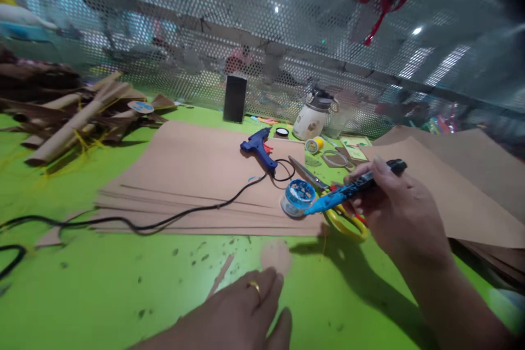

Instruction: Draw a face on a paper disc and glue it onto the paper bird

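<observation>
- Our right hand (404, 213) grips a blue-smeared pen-like tool (344, 192); it seems light, stiff, perhaps slippery where smeared, best held by its black shaft.
- Left of that hand, by the tool's tip, stands a blue-stained tub (293, 208).
- Our left hand (241, 306) lies loosely spread; just beyond its fingertips, the card disc (275, 257) looks thin, bendable, best taken by its rim.

Brown sheets (197, 158), small disc (275, 258): matt paper. Glue gun (259, 150): smooth plastic. Scissor blades (307, 171): metal. Table (164, 295): glossy.
</observation>
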Tool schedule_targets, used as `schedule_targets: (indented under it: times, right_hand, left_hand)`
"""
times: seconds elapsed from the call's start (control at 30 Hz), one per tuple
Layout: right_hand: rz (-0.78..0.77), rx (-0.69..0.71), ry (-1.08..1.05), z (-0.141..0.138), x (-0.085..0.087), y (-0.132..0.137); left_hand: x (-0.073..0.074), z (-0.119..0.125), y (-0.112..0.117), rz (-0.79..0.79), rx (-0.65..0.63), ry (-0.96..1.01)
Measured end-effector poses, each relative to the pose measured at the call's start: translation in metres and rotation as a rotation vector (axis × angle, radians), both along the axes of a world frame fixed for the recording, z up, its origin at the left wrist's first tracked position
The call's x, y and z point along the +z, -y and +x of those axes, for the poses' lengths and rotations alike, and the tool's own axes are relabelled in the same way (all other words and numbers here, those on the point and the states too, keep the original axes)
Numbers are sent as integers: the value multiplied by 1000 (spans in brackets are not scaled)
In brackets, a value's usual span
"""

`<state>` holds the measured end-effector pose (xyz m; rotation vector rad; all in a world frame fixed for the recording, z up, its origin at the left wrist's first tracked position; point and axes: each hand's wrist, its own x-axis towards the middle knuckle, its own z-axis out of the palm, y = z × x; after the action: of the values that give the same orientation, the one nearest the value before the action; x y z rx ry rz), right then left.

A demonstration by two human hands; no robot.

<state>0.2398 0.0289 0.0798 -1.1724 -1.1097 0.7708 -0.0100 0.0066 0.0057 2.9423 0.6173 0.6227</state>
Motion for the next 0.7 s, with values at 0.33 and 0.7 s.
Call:
schedule_targets:
  times: [0.33, 0.7]
  right_hand:
    - [-119, 333, 273, -9, -20, 18]
    - [-6, 190, 407, -18, -38, 32]
  left_hand:
    - [-39, 22, 15, 4, 181, 72]
    - [-37, 23, 17, -27, 205, 76]
